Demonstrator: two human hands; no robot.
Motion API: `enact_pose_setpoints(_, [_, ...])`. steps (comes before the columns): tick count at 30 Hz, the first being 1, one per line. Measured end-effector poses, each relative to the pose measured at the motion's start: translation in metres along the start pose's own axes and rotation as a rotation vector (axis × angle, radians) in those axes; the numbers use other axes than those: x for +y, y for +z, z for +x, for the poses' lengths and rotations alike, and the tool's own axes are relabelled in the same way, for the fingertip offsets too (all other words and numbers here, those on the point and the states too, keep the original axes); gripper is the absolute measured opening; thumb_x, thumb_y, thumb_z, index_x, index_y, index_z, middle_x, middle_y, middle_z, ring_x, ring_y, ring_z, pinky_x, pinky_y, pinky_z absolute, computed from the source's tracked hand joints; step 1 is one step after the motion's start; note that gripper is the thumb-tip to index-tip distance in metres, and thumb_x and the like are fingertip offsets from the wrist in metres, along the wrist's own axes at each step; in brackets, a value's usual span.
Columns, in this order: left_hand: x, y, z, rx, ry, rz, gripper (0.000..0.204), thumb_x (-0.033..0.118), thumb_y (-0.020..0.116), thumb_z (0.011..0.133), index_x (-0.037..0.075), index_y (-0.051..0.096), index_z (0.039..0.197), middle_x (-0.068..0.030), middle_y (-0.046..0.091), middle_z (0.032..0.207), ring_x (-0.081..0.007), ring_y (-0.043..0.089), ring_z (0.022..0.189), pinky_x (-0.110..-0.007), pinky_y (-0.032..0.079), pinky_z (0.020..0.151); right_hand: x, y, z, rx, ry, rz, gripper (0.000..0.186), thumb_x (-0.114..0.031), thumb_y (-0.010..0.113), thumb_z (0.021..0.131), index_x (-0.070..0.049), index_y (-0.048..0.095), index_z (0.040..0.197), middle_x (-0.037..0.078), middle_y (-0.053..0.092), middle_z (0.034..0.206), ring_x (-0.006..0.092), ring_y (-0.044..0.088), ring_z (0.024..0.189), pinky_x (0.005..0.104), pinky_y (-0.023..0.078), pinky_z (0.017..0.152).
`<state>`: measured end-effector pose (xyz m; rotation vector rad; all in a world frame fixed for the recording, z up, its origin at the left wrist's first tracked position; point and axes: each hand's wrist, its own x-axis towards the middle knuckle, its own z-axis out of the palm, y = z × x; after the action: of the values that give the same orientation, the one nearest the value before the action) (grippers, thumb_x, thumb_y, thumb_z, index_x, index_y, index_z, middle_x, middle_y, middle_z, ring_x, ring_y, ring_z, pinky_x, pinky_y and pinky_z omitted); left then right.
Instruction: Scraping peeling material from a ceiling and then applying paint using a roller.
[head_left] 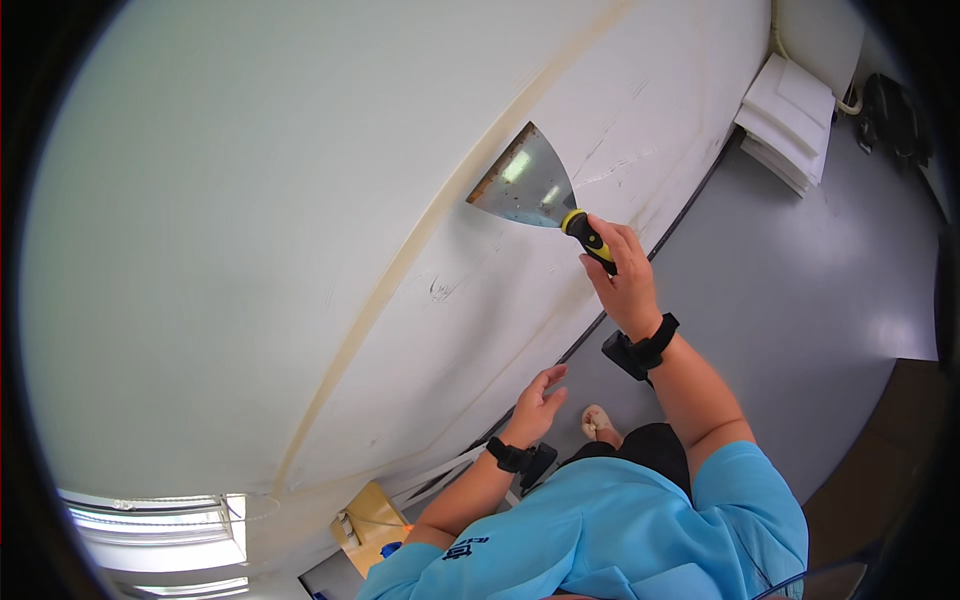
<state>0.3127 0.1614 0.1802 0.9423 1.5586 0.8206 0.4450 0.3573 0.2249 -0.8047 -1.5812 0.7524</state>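
My right hand (pixel 628 283) is closed around the black and yellow handle of a putty knife (pixel 530 180). The knife's wide metal blade has rust-brown marks along its edge and lies over the white wall (pixel 230 220), close beside a tan strip (pixel 400 265) that runs along it. Whether the blade touches the wall, I cannot tell. Lower down, my left hand (pixel 535 408) holds nothing, its fingers apart, near the foot of the wall. Dark scuffs and scratches (pixel 440 290) mark the wall below the strip.
White boards (pixel 790 115) are stacked against the wall at the far right, with a black bag-like item (pixel 892 120) beside them. Grey floor (pixel 790 270) stretches to my right. A wooden piece of furniture (pixel 368 525) and a window with blinds (pixel 160 530) are at lower left.
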Motion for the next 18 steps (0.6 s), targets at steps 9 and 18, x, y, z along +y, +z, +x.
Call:
enact_pose_setpoints(9, [0.0053,-0.0003,-0.0031,0.04,-0.03,0.007,0.036,0.007,0.049,0.085,0.002,0.042,0.12,-0.0103,0.047,0.12,-0.0175,0.043,0.114,-0.028,0.039,0.088,0.0017,0.0077,0.0036,-0.033,0.006,0.017,0.05,0.003,0.061,0.071,-0.01,0.048,0.118,0.011,0.054,0.094,0.0248,0.053,0.081,0.0304,0.046,0.065])
enact_pose_setpoints(18, [0.005,0.0044,-0.0038,0.057,-0.062,-0.035,0.034,0.007,0.047,0.086,0.0,0.042,0.118,-0.0102,0.047,0.119,-0.0182,0.043,0.114,-0.029,0.031,0.095,0.004,0.0098,0.0043,-0.055,0.039,0.06,0.049,0.003,0.061,0.071,-0.01,0.049,0.117,0.01,0.053,0.095,0.0235,0.053,0.08,0.0292,0.046,0.064])
